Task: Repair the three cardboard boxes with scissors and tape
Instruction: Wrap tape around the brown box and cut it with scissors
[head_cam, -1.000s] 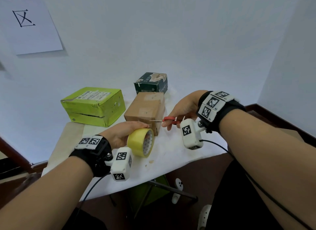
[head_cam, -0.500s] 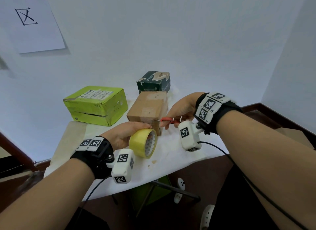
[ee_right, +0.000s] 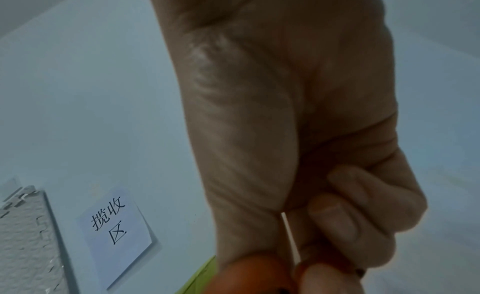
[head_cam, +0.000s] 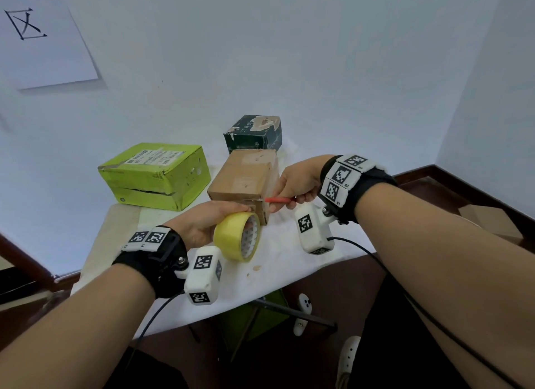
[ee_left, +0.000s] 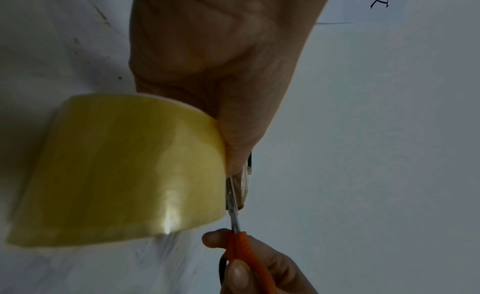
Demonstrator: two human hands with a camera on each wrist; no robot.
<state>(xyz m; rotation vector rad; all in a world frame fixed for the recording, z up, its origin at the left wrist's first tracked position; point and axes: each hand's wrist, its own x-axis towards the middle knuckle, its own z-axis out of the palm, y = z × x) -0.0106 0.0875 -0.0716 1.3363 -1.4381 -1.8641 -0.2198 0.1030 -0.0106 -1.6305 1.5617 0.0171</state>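
Head view | three boxes (head_cam: pixel 244 180) shut | hands (head_cam: pixel 202 225) grip tape (head_cam: pixel 237 236), scissors (head_cam: pixel 278 200)

The tape (head_cam: pixel 237 238) is a glossy yellowish plastic roll with a bright sheen on its band in the left wrist view. The scissors (ee_left: pixel 235 222) have bare shiny metal blades and smooth orange plastic handles. The brown box (head_cam: pixel 246 180) is matt cardboard with a scuffed, torn edge; the green box (head_cam: pixel 153 174) is glossier, creased, with a paper label; the dark box (head_cam: pixel 254 134) has printing peeled to pale board. A white, slightly stained cloth covers the desk (head_cam: pixel 289 261). The wall sign (head_cam: pixel 43 35) is matt paper.
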